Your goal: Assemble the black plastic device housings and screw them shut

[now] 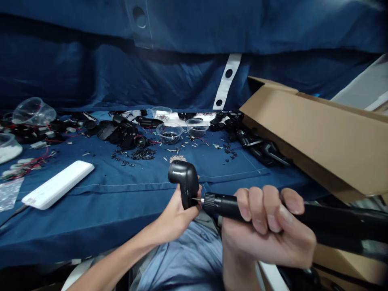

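Note:
My left hand point(178, 216) is closed around the handle of a small black handheld device point(185, 176) with a rounded, angled head and white lettering. Wrapped round a long black electric screwdriver point(224, 205), my right hand point(269, 226) holds it level from the right. The screwdriver's thin bit meets the side of the device's handle; whether a screw sits at the tip is too small to tell. Behind the device lies a small heap of tiny pale screw-like parts point(177, 158) on the blue cloth.
A white oblong case point(59, 185) with a cable lies at left. Clear plastic bowls point(169, 134), dark parts point(121, 131) and scattered small black pieces point(144, 154) spread along the back. An open cardboard box point(318, 133) stands at right, and a blue curtain point(182, 81) hangs behind.

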`<control>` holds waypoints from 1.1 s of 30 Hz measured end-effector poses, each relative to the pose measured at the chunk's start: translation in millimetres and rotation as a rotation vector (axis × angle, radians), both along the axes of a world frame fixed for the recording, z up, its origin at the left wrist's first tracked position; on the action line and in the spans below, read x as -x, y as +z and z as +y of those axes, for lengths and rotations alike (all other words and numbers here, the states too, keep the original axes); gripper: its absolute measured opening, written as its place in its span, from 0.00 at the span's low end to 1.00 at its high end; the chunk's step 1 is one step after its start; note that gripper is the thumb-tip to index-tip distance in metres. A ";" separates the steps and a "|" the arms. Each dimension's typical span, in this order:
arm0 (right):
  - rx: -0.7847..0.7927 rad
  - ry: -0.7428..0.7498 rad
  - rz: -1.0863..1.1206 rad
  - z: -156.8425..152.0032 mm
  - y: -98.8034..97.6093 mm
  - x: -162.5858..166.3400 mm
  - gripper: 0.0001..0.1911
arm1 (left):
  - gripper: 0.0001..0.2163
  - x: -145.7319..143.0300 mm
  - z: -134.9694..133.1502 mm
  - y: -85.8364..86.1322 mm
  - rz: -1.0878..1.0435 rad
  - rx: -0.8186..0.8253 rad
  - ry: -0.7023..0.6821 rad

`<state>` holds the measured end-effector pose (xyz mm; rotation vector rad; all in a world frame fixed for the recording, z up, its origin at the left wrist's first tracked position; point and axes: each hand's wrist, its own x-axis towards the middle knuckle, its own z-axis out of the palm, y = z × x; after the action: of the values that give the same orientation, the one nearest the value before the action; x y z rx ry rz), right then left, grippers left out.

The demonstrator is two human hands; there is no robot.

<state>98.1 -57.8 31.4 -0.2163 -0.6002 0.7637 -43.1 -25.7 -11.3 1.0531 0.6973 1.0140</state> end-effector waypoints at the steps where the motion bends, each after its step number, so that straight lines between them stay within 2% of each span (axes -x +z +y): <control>1: -0.019 0.009 0.003 -2.6 -0.9 0.3 0.08 | 0.27 0.9 -1.4 1.2 0.008 -0.005 0.004; 4: -0.068 0.040 -0.060 1.0 -2.0 2.9 0.08 | 0.22 4.1 -2.6 3.4 0.013 0.089 0.051; 6: -0.069 0.018 -0.099 18.4 -0.5 5.4 0.09 | 0.18 7.6 1.1 4.2 -0.027 0.211 0.157; 9: -0.023 -0.102 -0.064 65.7 2.4 8.7 0.10 | 0.18 18.6 14.5 6.6 -0.144 0.321 0.387; 11: 0.051 -0.160 -0.056 102.0 0.5 10.4 0.11 | 0.20 29.6 25.7 9.3 -0.195 0.307 0.513; 13: 0.122 -0.156 -0.128 132.8 -6.0 12.5 0.11 | 0.21 41.3 35.6 12.6 -0.205 0.264 0.580; 16: 0.175 -0.105 -0.263 160.0 -19.4 17.4 0.09 | 0.19 55.0 44.9 18.1 -0.222 0.213 0.606; 19: 0.183 -0.059 -0.332 171.9 -27.9 25.4 0.09 | 0.18 63.7 48.7 24.7 -0.251 0.191 0.622; 23: 0.158 -0.035 -0.365 191.5 -25.2 41.7 0.08 | 0.19 72.7 51.2 32.4 -0.284 0.161 0.653; 27: 0.147 -0.021 -0.411 223.6 -19.4 62.9 0.07 | 0.19 79.2 52.4 34.8 -0.288 0.137 0.665; 33: 0.218 -0.051 -0.515 255.8 -29.6 74.9 0.07 | 0.21 80.8 50.9 35.8 -0.286 0.179 0.664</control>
<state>23.2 198.0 1.8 -0.6387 -0.9941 0.7259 -123.9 25.2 24.5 0.4997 0.9032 1.6002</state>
